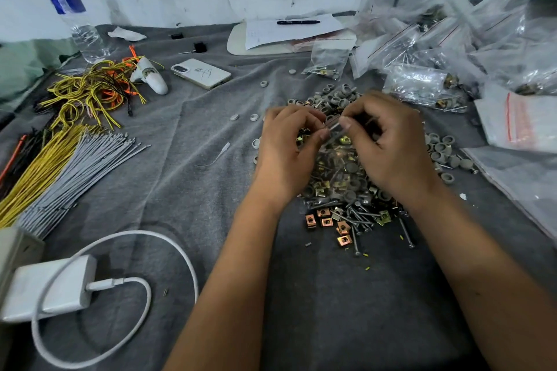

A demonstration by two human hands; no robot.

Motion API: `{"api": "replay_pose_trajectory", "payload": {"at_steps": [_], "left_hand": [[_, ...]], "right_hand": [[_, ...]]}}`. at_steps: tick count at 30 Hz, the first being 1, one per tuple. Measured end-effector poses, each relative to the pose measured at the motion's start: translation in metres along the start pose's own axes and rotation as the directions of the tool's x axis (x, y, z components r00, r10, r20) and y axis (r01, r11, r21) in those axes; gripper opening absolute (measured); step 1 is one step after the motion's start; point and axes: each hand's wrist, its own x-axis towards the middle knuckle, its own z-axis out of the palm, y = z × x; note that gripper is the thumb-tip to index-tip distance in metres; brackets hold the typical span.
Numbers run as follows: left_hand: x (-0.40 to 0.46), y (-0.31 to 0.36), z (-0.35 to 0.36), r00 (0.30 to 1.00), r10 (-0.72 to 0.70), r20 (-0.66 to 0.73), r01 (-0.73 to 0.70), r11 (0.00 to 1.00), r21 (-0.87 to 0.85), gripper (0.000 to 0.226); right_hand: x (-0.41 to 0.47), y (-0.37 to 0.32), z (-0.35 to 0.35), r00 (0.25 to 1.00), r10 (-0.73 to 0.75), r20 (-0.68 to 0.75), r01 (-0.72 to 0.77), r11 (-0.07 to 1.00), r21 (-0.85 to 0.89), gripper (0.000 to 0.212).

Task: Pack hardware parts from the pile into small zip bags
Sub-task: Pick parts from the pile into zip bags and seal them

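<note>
At the far left of the desk (187, 250), which is draped in grey cloth, sits a white charger (51, 289) with its cable (168, 253) looped beside it. Behind it lie a fanned bundle of grey wires (81, 172) and a bundle of yellow wires (36, 178), both running diagonally from lower left to upper right. Farther back is a tangle of yellow and orange wires (90, 90), a clear water bottle (78, 24) standing upright, and one white phone (201, 73) lying flat.

The left hand (286, 150) comes in from the lower middle, forearm angled up and to the right, back of the hand toward the camera. Its fingers are curled and pinch the left side of a small clear zip bag (337, 153). The bag hangs between the two hands with its long axis roughly vertical, its top edge at the fingertips and its body dropping toward the pile; a few parts show inside it. The right hand (388, 144) reaches in from the lower right, its forearm angled up and to the left, fingers curled and pinching the bag's right top edge, thumb close to the left thumb.

Under and around the hands lies the pile of hardware (340, 190): grey round caps, screws and square metal clips, too many to count. Five coppery clips (328, 221) lie at its near edge. To the right are heaps of zip bags (452, 48), some filled.
</note>
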Motion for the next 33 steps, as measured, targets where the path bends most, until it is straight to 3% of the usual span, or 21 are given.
{"api": "replay_pose_trajectory", "payload": {"at_steps": [19,25,33], "left_hand": [[0.0003,-0.0031,-0.0055,0.989,-0.148,-0.026,0.144,0.981,-0.130,0.014],[0.0016,-0.0045,-0.0074,0.945,-0.328,0.003,0.316,0.907,-0.277,0.019],[0.0017,-0.0045,-0.0090,0.937,-0.347,-0.050,0.313,0.892,-0.326,0.016]], "right_hand": [[-0.0008,0.0077,0.0011,0.980,0.171,-0.102,-0.158,0.980,0.123,0.005],[0.0003,0.0092,-0.0026,0.954,0.265,-0.139,-0.235,0.951,0.202,0.007],[-0.0003,0.0060,-0.0015,0.944,0.305,-0.129,-0.260,0.925,0.278,0.008]]}}
